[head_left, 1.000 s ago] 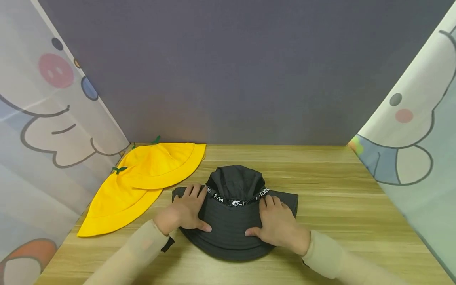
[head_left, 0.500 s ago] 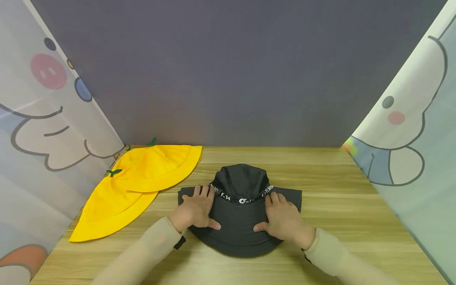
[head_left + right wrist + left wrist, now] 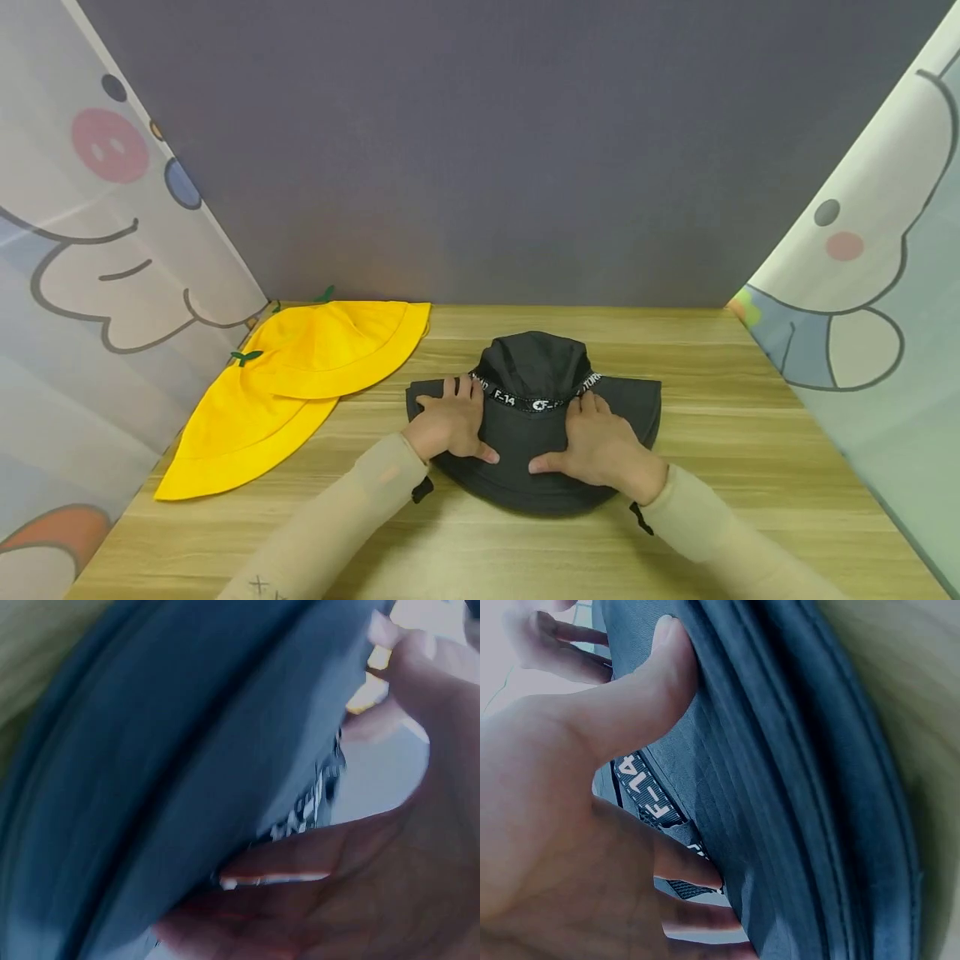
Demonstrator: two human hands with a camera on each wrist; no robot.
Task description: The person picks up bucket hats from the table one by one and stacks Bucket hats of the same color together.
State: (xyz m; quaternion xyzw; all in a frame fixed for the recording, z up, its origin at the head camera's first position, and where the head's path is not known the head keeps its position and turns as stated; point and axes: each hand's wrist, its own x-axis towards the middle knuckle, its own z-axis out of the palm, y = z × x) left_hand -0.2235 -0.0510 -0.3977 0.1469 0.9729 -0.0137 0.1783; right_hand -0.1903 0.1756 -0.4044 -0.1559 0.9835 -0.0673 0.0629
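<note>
A black bucket hat (image 3: 525,450) lies flattened on the wooden table, its crown pointing away and its wide brim towards me. A band with white lettering (image 3: 504,398) runs round the base of the crown. My left hand (image 3: 448,423) rests on the brim's left side, fingers stretched towards the band and thumb spread inwards. Mirroring it on the right side, my right hand (image 3: 603,442) presses the brim with its fingers extended. Layered brim edges (image 3: 802,780) show in the left wrist view. The right wrist view has the dark brim (image 3: 172,765) beside the spread thumb and fingers.
Two overlapping yellow hats (image 3: 337,350) with small green sprouts lie at the table's back left. A grey panel (image 3: 495,150) stands along the back edge. Cartoon-printed sheets (image 3: 97,275) flank the table on both sides.
Both hands have slid the black hat to the right and slightly away from me across the table. The yellow hats have stayed in place.
</note>
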